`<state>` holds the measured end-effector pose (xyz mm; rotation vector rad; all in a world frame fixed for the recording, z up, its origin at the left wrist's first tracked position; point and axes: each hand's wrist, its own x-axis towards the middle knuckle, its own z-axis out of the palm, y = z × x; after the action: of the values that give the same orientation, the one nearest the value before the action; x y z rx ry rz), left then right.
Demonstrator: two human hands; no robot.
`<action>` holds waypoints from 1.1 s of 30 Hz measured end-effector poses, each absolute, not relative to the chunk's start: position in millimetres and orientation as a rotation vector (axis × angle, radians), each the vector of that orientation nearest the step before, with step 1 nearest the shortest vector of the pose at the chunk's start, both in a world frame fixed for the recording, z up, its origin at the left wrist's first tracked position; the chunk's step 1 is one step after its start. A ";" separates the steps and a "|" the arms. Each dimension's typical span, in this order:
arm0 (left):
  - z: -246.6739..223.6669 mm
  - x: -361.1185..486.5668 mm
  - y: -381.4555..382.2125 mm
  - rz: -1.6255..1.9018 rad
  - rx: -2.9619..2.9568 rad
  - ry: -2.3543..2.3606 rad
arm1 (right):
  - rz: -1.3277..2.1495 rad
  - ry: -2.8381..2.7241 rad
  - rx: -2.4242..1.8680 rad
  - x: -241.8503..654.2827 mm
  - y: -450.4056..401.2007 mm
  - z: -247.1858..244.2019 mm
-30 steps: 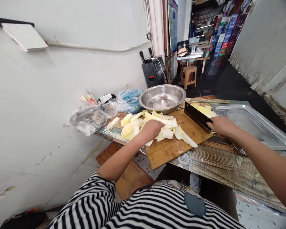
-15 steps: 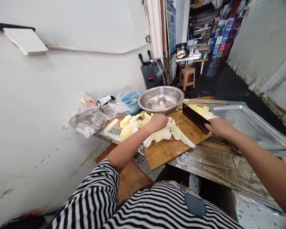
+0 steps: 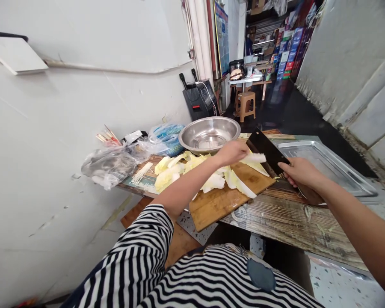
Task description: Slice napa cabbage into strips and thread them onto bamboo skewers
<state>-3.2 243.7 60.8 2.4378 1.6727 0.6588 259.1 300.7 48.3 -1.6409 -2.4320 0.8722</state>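
My left hand (image 3: 232, 152) is closed on a pale cabbage leaf piece (image 3: 256, 158), held above the far part of the wooden cutting board (image 3: 224, 205). My right hand (image 3: 300, 173) grips the handle of a dark, broad cleaver (image 3: 265, 149), its blade tilted up at the board's right side, close to the leaf piece. White and yellow cabbage leaves (image 3: 213, 182) lie on the board under my left forearm. More leaves (image 3: 167, 173) spread to the left of the board. Behind the blade, another yellow leaf (image 3: 256, 166) is partly hidden.
A steel basin (image 3: 209, 132) stands behind the board. A metal tray (image 3: 327, 167) lies on the right of the wooden table (image 3: 295, 218). Thin white sticks (image 3: 142, 173), a clear plastic bag (image 3: 107, 164) and a blue bag (image 3: 168, 137) are at the left, near the wall.
My left hand has moved right and away from me, lifting a leaf piece off the pile. The cleaver has tilted, showing more of its flat side. The view has shifted slightly right.
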 end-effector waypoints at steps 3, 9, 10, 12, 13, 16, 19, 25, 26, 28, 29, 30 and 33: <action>20.9 11.2 243.8 0.049 2.672 1.692 | 0.887 -2.359 -1.609 263.9 297.6 50.2; -9.0 20.2 218.6 -0.185 2.694 1.761 | 0.634 -2.645 -1.557 252.6 281.9 66.3; -7.8 21.9 216.5 -0.171 2.669 1.772 | 0.499 -2.743 -1.529 248.3 278.7 68.8; -4.8 25.4 214.0 -0.133 2.627 1.790 | 0.234 -2.896 -1.457 239.5 272.1 71.8; -3.8 26.9 213.3 -0.109 2.610 1.796 | 0.148 -2.951 -1.427 235.4 269.2 72.1; -3.3 29.0 212.4 -0.047 2.558 1.807 | 0.055 -3.046 -1.401 226.1 263.4 70.2; -4.6 28.4 212.9 -0.049 2.542 1.789 | 0.025 -3.085 -1.418 221.4 263.8 66.7; -4.7 27.4 215.1 -0.032 2.490 1.792 | 0.079 -3.108 -1.443 220.5 275.2 61.3; -4.8 27.3 215.4 -0.017 2.479 1.792 | 0.091 -3.109 -1.441 220.6 277.3 60.9; -5.3 27.1 215.6 0.004 2.463 1.788 | 0.106 -3.111 -1.440 220.3 280.6 61.1; -5.6 26.8 215.7 0.014 2.460 1.788 | 0.111 -3.114 -1.444 219.9 281.6 61.8; -5.9 26.5 215.6 0.019 2.457 1.785 | 0.120 -3.119 -1.452 219.2 282.1 62.9; -6.3 25.5 214.9 0.018 2.453 1.767 | 0.171 -3.137 -1.490 216.0 280.6 68.4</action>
<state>25.5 214.9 -6.3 2.4526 1.7667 0.0180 216.0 280.6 68.4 -1.4901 -3.1370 0.1713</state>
